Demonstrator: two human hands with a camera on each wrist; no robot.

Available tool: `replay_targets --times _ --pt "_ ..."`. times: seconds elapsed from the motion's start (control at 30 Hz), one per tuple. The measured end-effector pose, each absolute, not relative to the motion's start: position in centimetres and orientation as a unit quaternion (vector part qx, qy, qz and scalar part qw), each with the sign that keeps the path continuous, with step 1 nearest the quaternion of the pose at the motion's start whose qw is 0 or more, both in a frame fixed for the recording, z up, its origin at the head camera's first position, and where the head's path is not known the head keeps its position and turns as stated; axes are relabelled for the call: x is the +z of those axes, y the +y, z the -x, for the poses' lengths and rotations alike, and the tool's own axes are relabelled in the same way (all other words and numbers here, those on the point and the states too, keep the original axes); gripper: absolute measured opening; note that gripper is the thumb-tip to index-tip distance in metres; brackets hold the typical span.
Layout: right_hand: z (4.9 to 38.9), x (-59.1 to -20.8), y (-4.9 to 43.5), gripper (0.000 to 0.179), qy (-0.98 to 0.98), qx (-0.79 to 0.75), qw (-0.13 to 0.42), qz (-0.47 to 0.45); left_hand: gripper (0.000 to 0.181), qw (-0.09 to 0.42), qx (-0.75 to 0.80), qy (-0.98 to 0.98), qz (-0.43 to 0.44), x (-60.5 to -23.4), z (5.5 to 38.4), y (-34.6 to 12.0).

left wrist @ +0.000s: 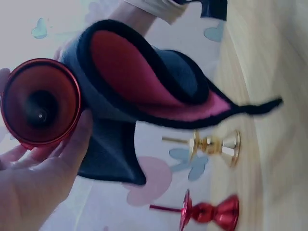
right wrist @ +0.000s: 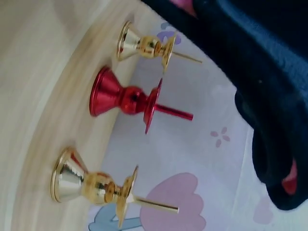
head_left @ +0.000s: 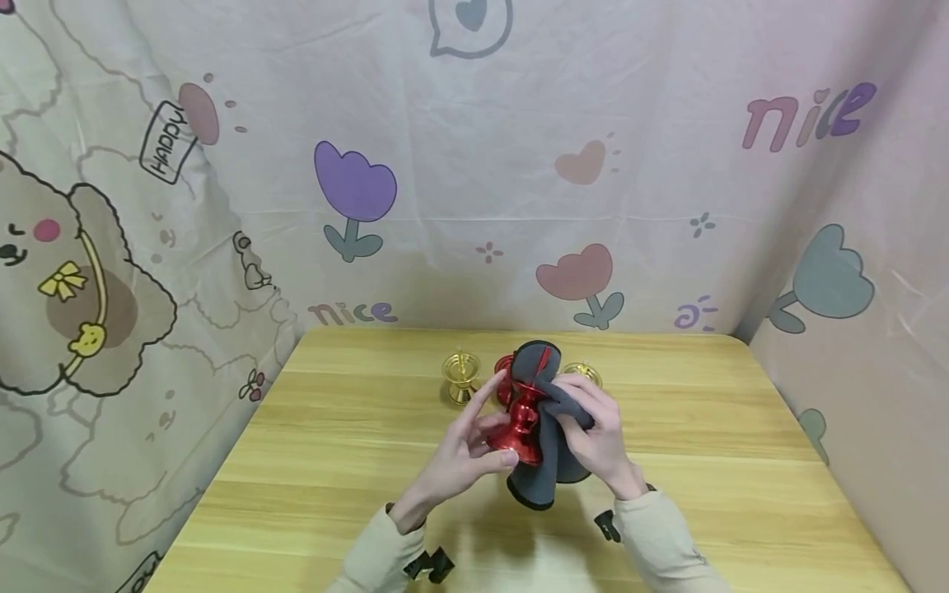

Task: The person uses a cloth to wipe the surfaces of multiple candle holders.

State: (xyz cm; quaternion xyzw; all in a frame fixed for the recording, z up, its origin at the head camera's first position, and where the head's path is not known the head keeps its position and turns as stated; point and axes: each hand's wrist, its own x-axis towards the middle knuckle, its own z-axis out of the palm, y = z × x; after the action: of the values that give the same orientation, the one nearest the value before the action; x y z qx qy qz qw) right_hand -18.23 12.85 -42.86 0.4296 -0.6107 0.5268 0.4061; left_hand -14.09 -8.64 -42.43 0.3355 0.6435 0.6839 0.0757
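My left hand (head_left: 455, 457) grips a shiny red candlestick (head_left: 525, 420) with a spike on top, thumb and fingers round its flared base. In the left wrist view, the hollow underside of that candlestick (left wrist: 41, 103) faces the camera. A dark grey cloth (head_left: 535, 487) with black edging is pinched in my right hand (head_left: 599, 428). The cloth lies against the candlestick's right side and behind its spike. Its pink reverse side (left wrist: 120, 67) shows in the left wrist view. The right hand's fingers are hidden behind cloth in the right wrist view.
On the wooden table (head_left: 334, 461), a gold candlestick (head_left: 461, 379), a second red candlestick (right wrist: 127, 98) and another gold candlestick (right wrist: 96, 185) stand upright in a row behind the hands. A printed curtain (head_left: 460, 148) hangs at the back and sides.
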Motion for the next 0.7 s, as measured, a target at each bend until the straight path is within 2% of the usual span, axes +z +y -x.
replay_targets --times 0.1,0.3,0.37,0.57,0.63,0.7 --pt "18.27 -42.99 12.82 0.019 -0.616 0.515 0.423 -0.421 0.100 0.065 0.646 0.691 -0.319 -42.21 13.94 -8.43" --pt "18.15 -42.88 12.62 0.022 -0.638 0.459 0.457 -0.417 0.102 -0.047 0.566 0.770 -0.290 -42.10 13.45 -7.75" --pt "18.09 -42.75 12.56 0.023 -0.634 0.461 0.457 -0.420 0.098 -0.044 0.592 0.746 -0.302 -42.02 13.55 -7.88" --pt "18.03 -42.64 12.50 0.023 -0.614 0.513 0.431 -0.417 0.092 0.066 0.684 0.658 -0.308 -41.73 13.80 -8.56" --pt "18.06 -42.68 12.53 0.023 -0.618 0.512 0.433 -0.411 0.094 0.061 0.659 0.684 -0.305 -41.68 13.76 -8.48" --pt "18.11 -42.77 12.54 0.023 -0.626 0.496 0.444 -0.407 0.099 0.030 0.617 0.726 -0.301 -41.62 13.65 -8.19"
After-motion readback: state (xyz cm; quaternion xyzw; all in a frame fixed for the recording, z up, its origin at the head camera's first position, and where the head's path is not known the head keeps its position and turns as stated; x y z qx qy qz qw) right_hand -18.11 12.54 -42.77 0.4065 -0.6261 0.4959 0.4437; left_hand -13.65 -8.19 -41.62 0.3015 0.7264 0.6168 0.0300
